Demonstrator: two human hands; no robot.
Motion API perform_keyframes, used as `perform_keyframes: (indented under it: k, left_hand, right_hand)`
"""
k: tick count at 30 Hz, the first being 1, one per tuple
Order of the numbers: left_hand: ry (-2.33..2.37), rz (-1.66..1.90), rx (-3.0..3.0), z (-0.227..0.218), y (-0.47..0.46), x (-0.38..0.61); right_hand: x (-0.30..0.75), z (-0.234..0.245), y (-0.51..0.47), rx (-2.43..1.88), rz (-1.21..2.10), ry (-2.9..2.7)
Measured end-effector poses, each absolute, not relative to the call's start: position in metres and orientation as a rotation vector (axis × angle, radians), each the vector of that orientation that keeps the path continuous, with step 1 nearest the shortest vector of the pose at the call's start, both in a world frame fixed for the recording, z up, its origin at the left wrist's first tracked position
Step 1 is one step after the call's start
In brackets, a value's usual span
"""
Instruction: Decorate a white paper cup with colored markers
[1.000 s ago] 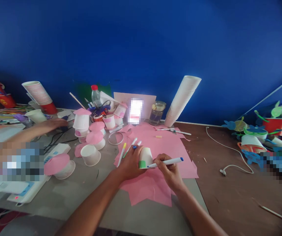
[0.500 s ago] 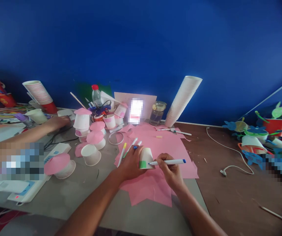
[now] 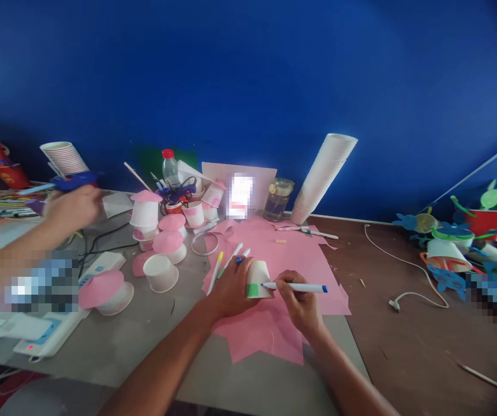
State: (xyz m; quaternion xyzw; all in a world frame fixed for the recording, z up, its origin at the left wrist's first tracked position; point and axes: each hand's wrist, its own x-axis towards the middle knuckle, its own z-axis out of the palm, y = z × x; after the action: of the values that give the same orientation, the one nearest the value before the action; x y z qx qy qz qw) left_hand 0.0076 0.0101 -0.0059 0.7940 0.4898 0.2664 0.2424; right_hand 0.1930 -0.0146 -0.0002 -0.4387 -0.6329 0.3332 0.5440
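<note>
My left hand is closed round a white paper cup, which stands upside down over pink paper. A green patch marks the cup's side. In my right hand is a blue marker, its tip at the cup's side beside the green patch. A blue cap shows at my left fingers; whether they hold it I cannot tell. Several markers, one a yellow-ended marker, lie just left of the cup.
Left of me stand paper cups with pink tops, an open white cup and a power strip. A co-worker's hand reaches in there. Behind are a glass jar and a tall cup stack. A white cable lies right.
The co-worker's hand has shifted left and now has a dark blue object at it. The marker's tip stays at the cup, and my hands have barely moved.
</note>
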Motion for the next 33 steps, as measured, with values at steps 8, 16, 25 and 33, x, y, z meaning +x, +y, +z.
perform_keyframes:
  k: [8,16,25,33]
  left_hand:
    - [1.346,0.690,2.152,-0.0058,0.0107,0.0069]
    - [1.367,0.677,2.176,-0.0072,0.0102,0.0074]
    - [1.347,0.716,2.162,-0.0101,0.0098,0.0070]
    - [1.329,0.706,2.193,-0.0109,0.0105,0.0064]
  right_hand:
    - [0.1914,0.0014,-0.0138,-1.045,0.776,-1.514]
    - [0.1912,-0.0018,-0.0130,-1.066,0.770,-1.517]
    - [0.1919,-0.0035,-0.0129,-1.029,0.792,-1.532]
    - [0.1945,-0.0028,-0.0129,-1.029,0.815,-1.546]
